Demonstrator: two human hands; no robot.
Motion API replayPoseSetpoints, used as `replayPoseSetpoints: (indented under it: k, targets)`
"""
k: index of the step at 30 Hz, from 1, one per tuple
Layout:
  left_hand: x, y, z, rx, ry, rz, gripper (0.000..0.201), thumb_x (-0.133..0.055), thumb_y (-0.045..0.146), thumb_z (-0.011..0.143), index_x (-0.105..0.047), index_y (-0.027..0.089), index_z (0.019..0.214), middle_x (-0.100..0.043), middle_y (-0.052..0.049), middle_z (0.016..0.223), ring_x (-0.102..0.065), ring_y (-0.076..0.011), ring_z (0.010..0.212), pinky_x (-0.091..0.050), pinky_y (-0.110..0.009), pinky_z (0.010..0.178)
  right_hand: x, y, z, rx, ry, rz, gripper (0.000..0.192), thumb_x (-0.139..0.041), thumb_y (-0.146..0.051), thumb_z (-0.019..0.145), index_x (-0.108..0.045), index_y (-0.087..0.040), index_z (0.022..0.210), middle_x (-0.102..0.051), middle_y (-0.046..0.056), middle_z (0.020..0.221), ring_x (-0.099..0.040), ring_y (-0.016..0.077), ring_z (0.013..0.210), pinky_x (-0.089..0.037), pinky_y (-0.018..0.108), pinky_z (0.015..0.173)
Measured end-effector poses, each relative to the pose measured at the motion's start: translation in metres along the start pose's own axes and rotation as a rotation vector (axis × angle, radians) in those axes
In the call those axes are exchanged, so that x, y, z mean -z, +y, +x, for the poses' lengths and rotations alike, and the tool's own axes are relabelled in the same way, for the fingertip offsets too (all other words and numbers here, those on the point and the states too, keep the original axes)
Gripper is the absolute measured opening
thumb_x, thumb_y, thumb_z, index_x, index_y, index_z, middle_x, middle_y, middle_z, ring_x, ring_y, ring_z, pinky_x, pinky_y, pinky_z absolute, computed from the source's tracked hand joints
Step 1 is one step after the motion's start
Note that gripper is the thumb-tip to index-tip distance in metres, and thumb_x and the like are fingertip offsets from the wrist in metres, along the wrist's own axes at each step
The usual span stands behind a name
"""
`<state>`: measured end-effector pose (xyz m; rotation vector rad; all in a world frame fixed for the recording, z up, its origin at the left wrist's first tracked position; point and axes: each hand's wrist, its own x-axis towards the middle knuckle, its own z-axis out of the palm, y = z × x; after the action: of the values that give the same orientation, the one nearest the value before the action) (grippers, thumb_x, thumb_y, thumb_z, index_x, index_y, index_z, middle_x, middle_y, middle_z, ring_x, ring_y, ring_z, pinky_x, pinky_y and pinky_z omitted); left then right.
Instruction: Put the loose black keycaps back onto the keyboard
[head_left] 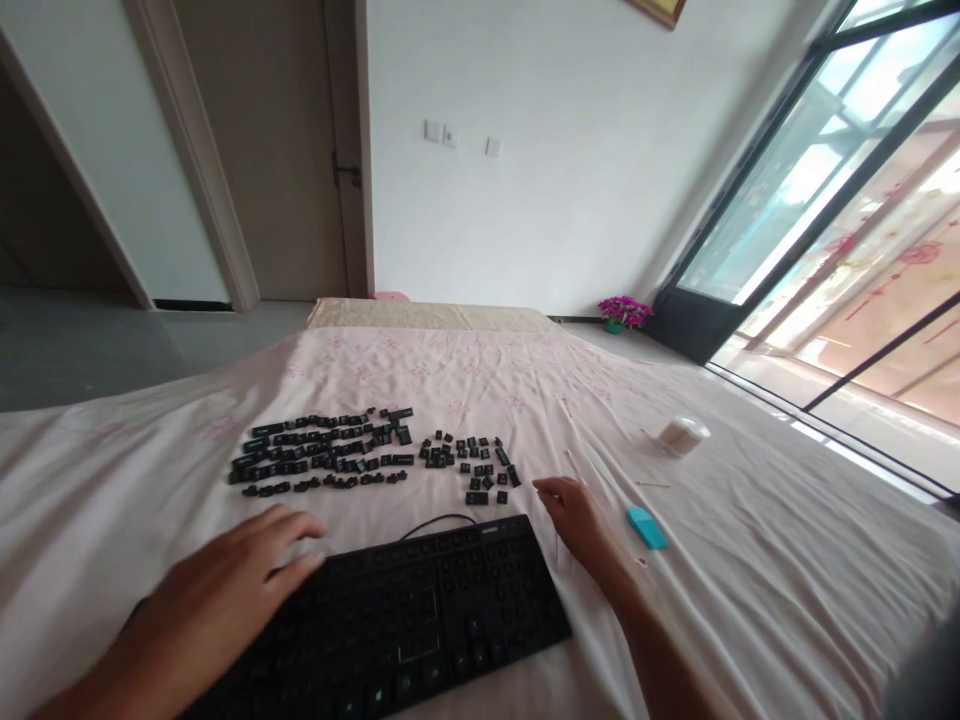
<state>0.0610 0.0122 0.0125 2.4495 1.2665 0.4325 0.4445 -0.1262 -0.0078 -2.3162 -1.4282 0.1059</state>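
Observation:
A black keyboard lies tilted on the bedsheet, many of its keycaps off. My left hand is over its upper left part, thumb and index finger apart; a pale patch shows between them, and I cannot tell if it is the sheet. Beyond the keyboard's upper right corner, my right hand reaches in with fingers stretched to the left, beside the loose keycaps. Nothing shows in its fingers. Black keycaps lie in rows in a large group, with a smaller group to the right.
A blue flat tool lies right of my right hand. Farther off is a white round tub on its side. Thin white sticks lie on the pale floral sheet. Pink flowers stand on the floor by the glass door.

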Motion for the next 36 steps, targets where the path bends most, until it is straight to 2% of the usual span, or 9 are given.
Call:
replayPoseSetpoints:
  k: [2, 4, 7, 10, 16, 20, 24, 36]
  targets:
    - [-0.021, 0.045, 0.004, -0.103, -0.078, -0.007, 0.018, -0.052, 0.032, 0.083, -0.068, 0.032, 0.092, -0.069, 0.002, 0.096, -0.063, -0.0204, 0.092, -0.047, -0.034, 0.086, 0.0, 0.002, 0.021, 0.006, 0.025, 0.041, 0.03, -0.048, -0.025, 0.086, -0.072, -0.023, 0.103, -0.072, 0.005, 0.105, -0.065, 0.0225, 0.096, -0.045, 0.032, 0.083]
    - [-0.045, 0.069, 0.007, -0.145, -0.077, 0.007, 0.018, -0.054, 0.028, 0.084, -0.068, 0.029, 0.094, -0.068, -0.001, 0.095, -0.062, -0.0211, 0.092, -0.046, -0.036, 0.087, -0.001, 0.0, 0.038, 0.047, 0.04, 0.077, 0.029, -0.049, -0.026, 0.085, -0.073, -0.024, 0.102, -0.072, 0.004, 0.103, -0.065, 0.0216, 0.094, -0.046, 0.032, 0.083]
    - [-0.074, 0.069, 0.006, -0.159, -0.029, -0.005, 0.021, -0.054, 0.024, 0.085, -0.065, 0.026, 0.103, -0.066, -0.003, 0.099, -0.061, -0.0208, 0.093, -0.047, -0.035, 0.087, -0.004, -0.008, 0.06, 0.078, 0.057, 0.11, 0.026, -0.052, -0.027, 0.084, -0.074, -0.025, 0.098, -0.072, 0.003, 0.101, -0.065, 0.0201, 0.091, -0.045, 0.03, 0.081]
    - [-0.087, 0.056, 0.005, -0.184, -0.013, -0.03, 0.025, -0.054, 0.022, 0.086, -0.063, 0.026, 0.109, -0.065, -0.003, 0.103, -0.06, -0.0203, 0.094, -0.047, -0.034, 0.087, -0.01, -0.017, 0.079, 0.098, 0.019, 0.094, 0.024, -0.054, -0.03, 0.084, -0.074, -0.025, 0.095, -0.072, 0.002, 0.097, -0.065, 0.0191, 0.088, -0.044, 0.029, 0.078]
    - [-0.084, 0.055, 0.006, -0.184, -0.029, 0.004, 0.023, -0.053, 0.022, 0.087, -0.062, 0.026, 0.108, -0.063, -0.003, 0.102, -0.058, -0.0202, 0.093, -0.047, -0.034, 0.087, -0.026, -0.039, 0.109, 0.22, -0.059, -0.003, 0.023, -0.055, -0.025, 0.084, -0.074, -0.025, 0.096, -0.071, 0.002, 0.095, -0.062, 0.0172, 0.09, -0.043, 0.026, 0.078]
    - [-0.081, 0.059, 0.006, -0.17, -0.048, 0.014, 0.023, -0.053, 0.021, 0.087, -0.063, 0.025, 0.108, -0.062, -0.003, 0.101, -0.058, -0.0209, 0.094, -0.046, -0.036, 0.087, -0.035, -0.056, 0.118, 0.288, -0.093, -0.028, 0.021, -0.058, -0.024, 0.084, -0.075, -0.027, 0.094, -0.07, 0.001, 0.096, -0.058, 0.0176, 0.097, -0.04, 0.026, 0.085]
    - [-0.081, 0.058, 0.005, -0.165, -0.059, 0.008, 0.024, -0.052, 0.021, 0.088, -0.063, 0.025, 0.109, -0.062, -0.003, 0.102, -0.057, -0.0216, 0.095, -0.046, -0.037, 0.088, -0.042, -0.069, 0.123, 0.33, -0.11, -0.063, 0.02, -0.058, -0.023, 0.084, -0.076, -0.027, 0.092, -0.07, 0.001, 0.097, -0.056, 0.0179, 0.097, -0.039, 0.026, 0.084]
    - [-0.08, 0.059, 0.008, -0.136, -0.09, -0.046, 0.024, -0.052, 0.021, 0.088, -0.062, 0.025, 0.109, -0.062, -0.004, 0.104, -0.056, -0.022, 0.098, -0.045, -0.038, 0.089, -0.053, -0.076, 0.132, 0.351, -0.136, -0.147, 0.014, -0.064, -0.024, 0.079, -0.076, -0.028, 0.084, -0.071, 0.001, 0.094, -0.053, 0.0188, 0.095, -0.037, 0.028, 0.082]
